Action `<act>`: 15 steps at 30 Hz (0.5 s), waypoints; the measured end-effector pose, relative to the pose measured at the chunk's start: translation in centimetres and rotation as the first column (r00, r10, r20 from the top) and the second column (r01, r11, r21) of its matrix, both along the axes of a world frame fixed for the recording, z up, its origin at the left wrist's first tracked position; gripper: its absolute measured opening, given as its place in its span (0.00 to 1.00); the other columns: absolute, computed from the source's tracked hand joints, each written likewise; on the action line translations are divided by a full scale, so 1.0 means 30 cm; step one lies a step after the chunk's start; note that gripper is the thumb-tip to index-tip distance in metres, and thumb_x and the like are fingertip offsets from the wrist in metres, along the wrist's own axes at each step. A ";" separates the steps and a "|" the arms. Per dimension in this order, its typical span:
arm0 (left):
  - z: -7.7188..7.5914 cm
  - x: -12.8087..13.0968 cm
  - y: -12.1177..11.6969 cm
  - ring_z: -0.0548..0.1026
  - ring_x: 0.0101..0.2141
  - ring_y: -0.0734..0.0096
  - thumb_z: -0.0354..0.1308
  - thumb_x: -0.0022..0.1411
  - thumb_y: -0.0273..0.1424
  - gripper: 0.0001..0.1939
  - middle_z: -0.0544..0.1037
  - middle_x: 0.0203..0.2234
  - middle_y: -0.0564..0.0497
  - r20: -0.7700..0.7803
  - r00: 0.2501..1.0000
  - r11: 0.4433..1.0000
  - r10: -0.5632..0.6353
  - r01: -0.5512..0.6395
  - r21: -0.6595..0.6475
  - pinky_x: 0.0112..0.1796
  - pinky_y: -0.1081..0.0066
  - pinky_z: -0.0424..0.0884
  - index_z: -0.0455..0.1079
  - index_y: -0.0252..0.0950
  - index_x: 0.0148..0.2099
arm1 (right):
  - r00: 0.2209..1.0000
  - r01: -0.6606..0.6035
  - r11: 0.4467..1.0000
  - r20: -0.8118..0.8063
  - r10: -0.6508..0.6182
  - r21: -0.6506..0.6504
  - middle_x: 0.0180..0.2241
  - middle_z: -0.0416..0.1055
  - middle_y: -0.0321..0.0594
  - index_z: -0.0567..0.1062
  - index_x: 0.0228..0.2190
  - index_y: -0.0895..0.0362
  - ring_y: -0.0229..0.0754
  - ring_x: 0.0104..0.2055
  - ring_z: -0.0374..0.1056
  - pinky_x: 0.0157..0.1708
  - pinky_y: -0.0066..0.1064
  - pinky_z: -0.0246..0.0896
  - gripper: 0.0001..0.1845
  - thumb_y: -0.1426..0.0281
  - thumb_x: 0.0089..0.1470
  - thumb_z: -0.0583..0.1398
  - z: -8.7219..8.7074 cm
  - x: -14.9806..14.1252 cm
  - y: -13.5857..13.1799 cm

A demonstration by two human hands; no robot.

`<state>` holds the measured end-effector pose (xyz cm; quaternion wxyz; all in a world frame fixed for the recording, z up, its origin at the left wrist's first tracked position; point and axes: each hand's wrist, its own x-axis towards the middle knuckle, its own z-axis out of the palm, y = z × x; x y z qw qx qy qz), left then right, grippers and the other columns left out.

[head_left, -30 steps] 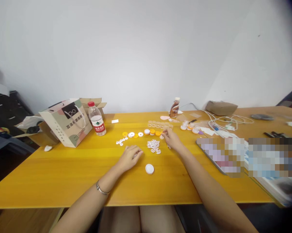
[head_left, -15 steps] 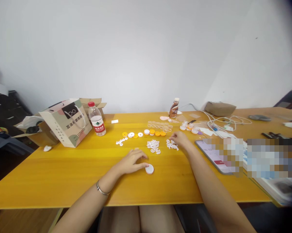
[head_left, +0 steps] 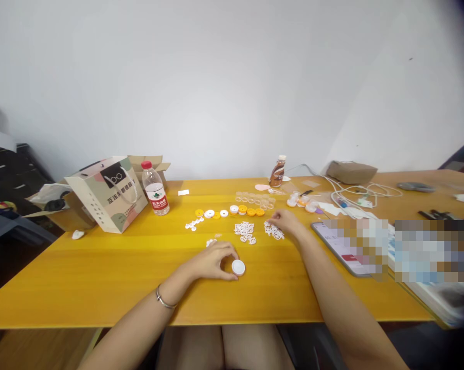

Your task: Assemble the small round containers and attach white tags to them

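Observation:
In the lower middle of the head view, a round white disc (head_left: 238, 267) lies on the yellow table. My left hand (head_left: 214, 261) is curved about its left side, thumb and forefinger at its edge. Farther right, my right hand (head_left: 284, 222) has its fingers pinched together at a small pile of white openwork pieces (head_left: 275, 232); whatever sits between the fingertips is too small to make out. A second pile of the same openwork pieces (head_left: 245, 231) lies between the hands. Partly hidden behind my left hand are small white pieces (head_left: 211, 242).
Behind the piles runs a row of yellow and white round parts (head_left: 242, 210), with clear rings (head_left: 254, 198) beyond. Small white knobs (head_left: 194, 224) lie to the left. Around stand a water bottle (head_left: 156, 192), a paper bag (head_left: 110, 200), a brown bottle (head_left: 278, 172), a phone (head_left: 338, 249) and cables (head_left: 340, 192).
My left thumb has slid toward the near edge of the white disc and the forefinger has come to its far edge. My right hand stays at the openwork pile.

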<state>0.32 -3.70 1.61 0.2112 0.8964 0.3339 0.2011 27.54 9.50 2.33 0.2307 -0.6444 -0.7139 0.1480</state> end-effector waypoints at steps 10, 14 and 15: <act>-0.032 0.008 0.014 0.66 0.38 0.66 0.60 0.47 0.35 0.16 0.69 0.35 0.51 0.048 0.986 0.984 0.162 -0.165 0.062 0.42 0.66 0.60 0.65 0.38 0.39 | 0.629 -0.773 0.634 -0.149 0.763 -0.014 0.28 0.66 0.36 0.70 0.29 0.58 0.37 0.30 0.61 0.31 0.27 0.56 0.23 0.55 0.33 0.65 0.035 -0.231 -0.210; -0.044 0.009 0.021 0.65 0.41 0.65 0.62 0.43 0.34 0.18 0.65 0.38 0.50 0.100 0.979 0.981 0.177 -0.183 0.060 0.43 0.67 0.61 0.66 0.38 0.39 | 0.559 -0.829 0.560 -0.037 0.828 -0.010 0.31 0.67 0.36 0.70 0.30 0.57 0.39 0.35 0.61 0.37 0.30 0.55 0.20 0.59 0.34 0.66 0.012 -0.262 -0.242; -0.046 0.009 0.022 0.65 0.41 0.65 0.62 0.43 0.35 0.18 0.64 0.39 0.49 0.111 0.976 0.980 0.185 -0.192 0.055 0.43 0.67 0.61 0.66 0.38 0.39 | 0.554 -0.832 0.554 -0.034 0.832 -0.007 0.31 0.67 0.36 0.70 0.30 0.57 0.39 0.35 0.61 0.37 0.30 0.55 0.19 0.61 0.35 0.65 0.010 -0.264 -0.243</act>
